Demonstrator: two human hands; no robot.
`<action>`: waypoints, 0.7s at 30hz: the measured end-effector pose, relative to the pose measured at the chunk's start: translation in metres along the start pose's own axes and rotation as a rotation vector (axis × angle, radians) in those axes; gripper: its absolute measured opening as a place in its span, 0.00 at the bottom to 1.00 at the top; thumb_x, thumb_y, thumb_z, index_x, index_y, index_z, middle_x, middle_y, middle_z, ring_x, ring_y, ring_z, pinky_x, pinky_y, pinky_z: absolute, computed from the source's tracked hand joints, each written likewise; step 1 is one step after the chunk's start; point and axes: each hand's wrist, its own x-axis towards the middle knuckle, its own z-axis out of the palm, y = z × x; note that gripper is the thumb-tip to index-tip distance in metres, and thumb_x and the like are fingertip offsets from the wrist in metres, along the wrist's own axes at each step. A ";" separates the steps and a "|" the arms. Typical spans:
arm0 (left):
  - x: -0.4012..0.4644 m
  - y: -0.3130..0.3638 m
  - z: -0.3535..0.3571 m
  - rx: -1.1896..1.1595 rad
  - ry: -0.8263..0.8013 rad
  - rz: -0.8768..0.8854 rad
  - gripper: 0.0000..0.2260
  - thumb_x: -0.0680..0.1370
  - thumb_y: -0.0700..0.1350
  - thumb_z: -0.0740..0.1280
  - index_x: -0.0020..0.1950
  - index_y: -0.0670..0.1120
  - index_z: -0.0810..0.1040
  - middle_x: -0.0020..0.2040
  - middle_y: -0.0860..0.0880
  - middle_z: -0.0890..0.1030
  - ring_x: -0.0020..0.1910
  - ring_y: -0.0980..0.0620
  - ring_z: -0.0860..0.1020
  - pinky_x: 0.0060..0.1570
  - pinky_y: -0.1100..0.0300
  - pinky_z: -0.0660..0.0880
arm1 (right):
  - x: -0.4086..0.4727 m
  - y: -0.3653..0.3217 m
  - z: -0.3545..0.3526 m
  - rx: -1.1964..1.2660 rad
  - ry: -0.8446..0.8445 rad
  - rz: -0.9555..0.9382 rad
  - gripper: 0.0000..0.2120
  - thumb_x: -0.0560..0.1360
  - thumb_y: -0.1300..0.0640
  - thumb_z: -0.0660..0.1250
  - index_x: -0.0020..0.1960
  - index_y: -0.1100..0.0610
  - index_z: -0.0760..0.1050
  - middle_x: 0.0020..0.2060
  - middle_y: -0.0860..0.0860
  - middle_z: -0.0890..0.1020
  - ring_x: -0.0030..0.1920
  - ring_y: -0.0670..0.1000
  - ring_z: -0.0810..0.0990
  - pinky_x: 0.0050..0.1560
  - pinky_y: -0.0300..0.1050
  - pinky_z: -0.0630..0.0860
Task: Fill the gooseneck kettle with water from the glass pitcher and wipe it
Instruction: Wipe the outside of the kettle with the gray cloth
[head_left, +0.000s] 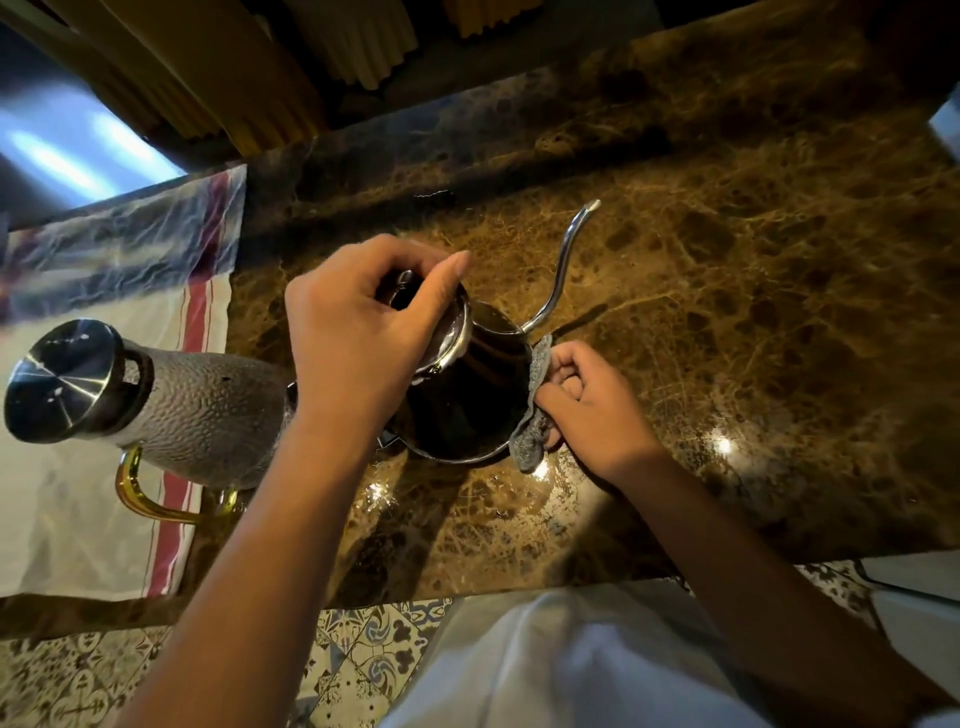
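Observation:
A shiny dark steel gooseneck kettle (467, 395) stands on the brown marble counter (727, 312), its thin spout (563, 260) curving up and to the right. My left hand (358, 332) rests on top of the kettle, fingers closed around its lid. My right hand (592, 400) presses a grey cloth (535, 415) against the kettle's right side. The textured glass pitcher (208, 410), with a steel lid (62, 379) and a gold handle (140, 493), stands to the left, partly behind my left forearm.
A white towel with red stripes (104, 519) lies under the pitcher at the counter's left end. Crinkled plastic film (119, 249) covers its far part. The counter's near edge runs above a patterned tile floor (363, 649). Yellow curtains (363, 47) hang behind.

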 end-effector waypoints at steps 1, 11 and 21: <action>-0.002 0.002 0.002 0.021 0.025 -0.033 0.10 0.80 0.53 0.74 0.51 0.47 0.86 0.49 0.54 0.87 0.50 0.59 0.85 0.53 0.58 0.82 | -0.001 -0.003 0.000 0.021 0.009 -0.016 0.04 0.77 0.61 0.68 0.52 0.56 0.76 0.37 0.51 0.77 0.34 0.51 0.77 0.36 0.56 0.81; -0.007 0.005 0.001 -0.018 0.009 -0.070 0.08 0.81 0.49 0.72 0.53 0.46 0.86 0.51 0.57 0.86 0.50 0.61 0.84 0.52 0.59 0.82 | -0.017 -0.049 0.007 -0.001 -0.004 -0.398 0.16 0.81 0.60 0.68 0.68 0.58 0.79 0.61 0.49 0.79 0.60 0.50 0.81 0.61 0.47 0.80; -0.008 0.005 0.003 0.008 0.046 -0.077 0.07 0.82 0.48 0.71 0.54 0.47 0.87 0.48 0.57 0.85 0.48 0.60 0.84 0.49 0.61 0.81 | 0.000 0.006 -0.006 -0.429 0.159 -0.273 0.10 0.80 0.64 0.68 0.59 0.61 0.85 0.51 0.51 0.83 0.45 0.47 0.81 0.49 0.37 0.76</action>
